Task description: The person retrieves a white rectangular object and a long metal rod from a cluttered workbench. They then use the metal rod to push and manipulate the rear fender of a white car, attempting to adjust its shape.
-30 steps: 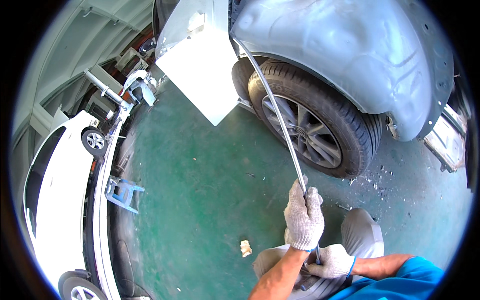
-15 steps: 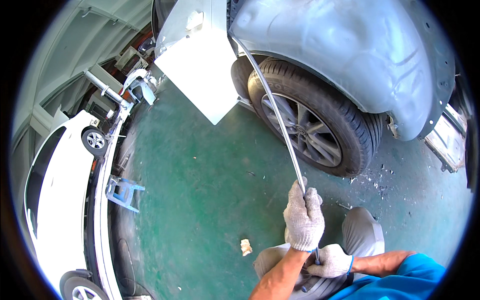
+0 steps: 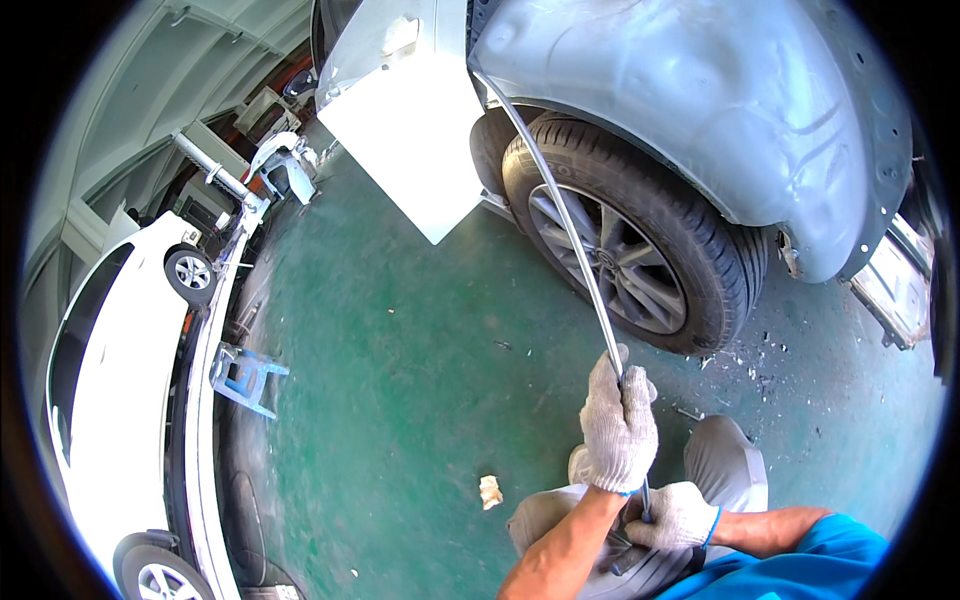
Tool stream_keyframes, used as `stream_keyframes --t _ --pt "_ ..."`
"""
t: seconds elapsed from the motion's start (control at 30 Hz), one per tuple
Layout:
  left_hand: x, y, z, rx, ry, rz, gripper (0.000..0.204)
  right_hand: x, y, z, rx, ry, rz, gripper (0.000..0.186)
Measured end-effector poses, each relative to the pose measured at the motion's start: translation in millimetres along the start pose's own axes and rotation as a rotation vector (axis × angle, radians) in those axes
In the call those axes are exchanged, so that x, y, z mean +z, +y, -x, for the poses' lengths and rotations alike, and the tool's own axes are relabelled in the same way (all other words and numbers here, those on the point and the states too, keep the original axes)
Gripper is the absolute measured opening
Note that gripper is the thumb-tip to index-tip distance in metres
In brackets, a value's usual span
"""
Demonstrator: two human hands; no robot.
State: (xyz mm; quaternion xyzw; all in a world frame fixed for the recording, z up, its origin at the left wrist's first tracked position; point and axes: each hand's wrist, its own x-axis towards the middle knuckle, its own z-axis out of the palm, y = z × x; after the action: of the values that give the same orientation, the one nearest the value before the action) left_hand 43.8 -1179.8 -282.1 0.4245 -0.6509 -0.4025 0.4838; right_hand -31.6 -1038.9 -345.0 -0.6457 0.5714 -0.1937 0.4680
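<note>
One long, slightly curved silver metal rod point(image 3: 573, 232) slanted past a black-tyred, silver-spoked wheel point(image 3: 740, 270), its far tip at the gap between a glare-whitened car door point(image 3: 415, 150) and a dented, pale blue-grey metal body panel point(image 3: 680, 110). One left hand in a white knitted glove point(image 3: 620, 430) wrapped its shaft; one right hand, likewise gloved point(image 3: 680, 517), closed about its near end. Change noted: both hands had shifted slightly right, the tip staying at the gap, which suggested levering rather than withdrawal.
</note>
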Motion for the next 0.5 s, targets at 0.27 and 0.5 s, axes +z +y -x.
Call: stream_keyframes --t 0.27,0.5 --pt "2.2 7.4 -1.2 -0.002 0.024 -0.089 0.03 6.0 10.6 0.0 -0.081 0.022 -0.086 0.032" --pt "4.2 6.6 -3.0 -0.019 0.0 -0.082 0.03 -3.6 4.6 0.5 0.007 0.032 -0.003 0.033"
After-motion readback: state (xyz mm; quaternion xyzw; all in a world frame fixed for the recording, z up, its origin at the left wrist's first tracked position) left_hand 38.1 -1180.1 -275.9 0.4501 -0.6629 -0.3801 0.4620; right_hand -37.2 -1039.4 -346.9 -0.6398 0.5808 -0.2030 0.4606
